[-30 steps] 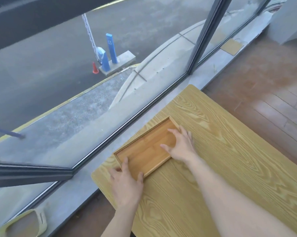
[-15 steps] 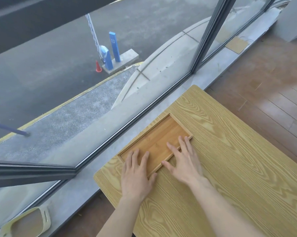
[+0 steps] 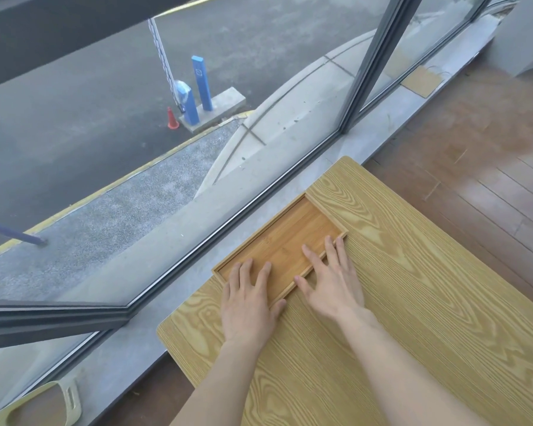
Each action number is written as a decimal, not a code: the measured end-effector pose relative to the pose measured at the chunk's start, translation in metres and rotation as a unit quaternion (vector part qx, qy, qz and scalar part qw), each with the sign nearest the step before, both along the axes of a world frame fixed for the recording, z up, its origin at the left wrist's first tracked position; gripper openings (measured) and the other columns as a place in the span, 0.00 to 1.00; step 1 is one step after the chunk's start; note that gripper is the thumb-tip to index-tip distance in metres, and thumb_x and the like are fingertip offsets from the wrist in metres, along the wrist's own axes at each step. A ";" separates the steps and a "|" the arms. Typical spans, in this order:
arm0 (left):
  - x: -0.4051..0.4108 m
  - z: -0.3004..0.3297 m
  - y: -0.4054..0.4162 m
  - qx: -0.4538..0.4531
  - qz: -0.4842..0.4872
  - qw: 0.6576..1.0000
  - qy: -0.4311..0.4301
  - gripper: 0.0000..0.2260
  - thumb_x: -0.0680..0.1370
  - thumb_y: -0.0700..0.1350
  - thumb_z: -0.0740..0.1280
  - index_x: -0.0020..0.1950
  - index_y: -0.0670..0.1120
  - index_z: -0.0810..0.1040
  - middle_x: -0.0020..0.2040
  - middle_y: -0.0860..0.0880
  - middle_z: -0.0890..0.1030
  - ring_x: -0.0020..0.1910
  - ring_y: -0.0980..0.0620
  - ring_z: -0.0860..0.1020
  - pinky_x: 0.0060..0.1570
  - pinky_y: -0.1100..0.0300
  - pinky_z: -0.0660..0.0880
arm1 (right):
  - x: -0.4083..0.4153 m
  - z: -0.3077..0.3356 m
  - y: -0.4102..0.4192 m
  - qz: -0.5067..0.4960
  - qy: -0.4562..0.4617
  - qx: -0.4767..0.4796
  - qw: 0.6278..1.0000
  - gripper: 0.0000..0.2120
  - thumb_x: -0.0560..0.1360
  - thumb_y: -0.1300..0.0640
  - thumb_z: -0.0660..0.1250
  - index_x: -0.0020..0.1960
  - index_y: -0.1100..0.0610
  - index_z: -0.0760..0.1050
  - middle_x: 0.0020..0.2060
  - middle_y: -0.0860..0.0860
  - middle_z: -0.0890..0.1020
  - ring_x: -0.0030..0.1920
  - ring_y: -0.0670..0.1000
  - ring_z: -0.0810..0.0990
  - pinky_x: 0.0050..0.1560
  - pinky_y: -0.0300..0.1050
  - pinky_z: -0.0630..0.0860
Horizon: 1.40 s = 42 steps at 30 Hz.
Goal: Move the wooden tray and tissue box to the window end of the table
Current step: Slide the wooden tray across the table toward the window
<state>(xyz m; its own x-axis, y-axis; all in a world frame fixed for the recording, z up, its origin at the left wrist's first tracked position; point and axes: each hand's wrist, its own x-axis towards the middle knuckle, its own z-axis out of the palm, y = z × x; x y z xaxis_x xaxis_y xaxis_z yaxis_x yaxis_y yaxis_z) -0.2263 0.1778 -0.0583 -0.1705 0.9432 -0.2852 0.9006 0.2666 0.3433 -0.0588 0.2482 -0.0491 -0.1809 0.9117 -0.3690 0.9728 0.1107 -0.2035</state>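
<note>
Your left hand (image 3: 249, 302) and right hand (image 3: 331, 282) lay flat and spread, fingers over the near rim of the wooden tray (image 3: 285, 241), pressing rather than gripping it; the tray sat flush along the window edge of the table (image 3: 412, 302)

The wooden tray (image 3: 285, 238) is lying flat on the desk (image 3: 428, 302), along its window-side edge. The left hand (image 3: 248, 299) is resting on the tray's near-left corner, the right hand (image 3: 333, 282) over its near rim, just beside.
</note>
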 end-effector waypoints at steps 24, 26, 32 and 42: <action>0.007 0.000 -0.002 0.015 -0.013 1.000 0.009 0.36 0.76 0.66 0.65 0.81 0.56 0.60 0.81 0.48 0.58 0.81 0.45 0.54 0.77 0.48 0.58 | 0.006 -0.006 -0.003 -0.005 0.002 -0.003 1.000 0.34 0.79 0.34 0.56 0.81 0.42 0.51 0.82 0.55 0.40 0.81 0.56 0.34 0.80 0.61 0.49; 0.007 0.001 -0.003 0.019 -0.014 1.000 0.008 0.37 0.75 0.67 0.64 0.81 0.56 0.59 0.81 0.47 0.59 0.81 0.44 0.54 0.77 0.48 0.57 | 0.007 -0.004 -0.004 -0.012 0.001 -0.001 1.000 0.36 0.79 0.32 0.54 0.82 0.43 0.50 0.82 0.55 0.39 0.81 0.56 0.35 0.80 0.61 0.49; 0.008 0.013 0.008 0.051 -0.047 0.997 0.024 0.40 0.74 0.75 0.52 0.83 0.60 0.51 0.84 0.46 0.52 0.83 0.44 0.43 0.80 0.44 0.41 | 0.021 0.017 -0.010 -0.045 -0.016 0.039 0.998 0.42 0.74 0.23 0.43 0.82 0.42 0.44 0.82 0.56 0.41 0.81 0.58 0.37 0.79 0.66 0.42; 0.033 0.057 0.039 0.067 -0.142 0.987 0.028 0.47 0.67 0.83 0.43 0.82 0.63 0.44 0.85 0.48 0.44 0.82 0.45 0.34 0.76 0.39 0.33 | 0.087 0.066 -0.038 -0.133 -0.040 0.072 0.988 0.46 0.69 0.18 0.38 0.80 0.39 0.35 0.81 0.56 0.37 0.80 0.58 0.33 0.76 0.71 0.35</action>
<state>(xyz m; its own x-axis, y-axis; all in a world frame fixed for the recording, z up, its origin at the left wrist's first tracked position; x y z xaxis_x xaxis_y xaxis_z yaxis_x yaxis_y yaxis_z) -0.1929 0.2169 -0.0015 0.0949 0.9838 -0.1521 0.9509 -0.0443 0.3064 0.0279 0.2098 0.0173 0.0970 0.9672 -0.2348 0.9837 -0.1290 -0.1251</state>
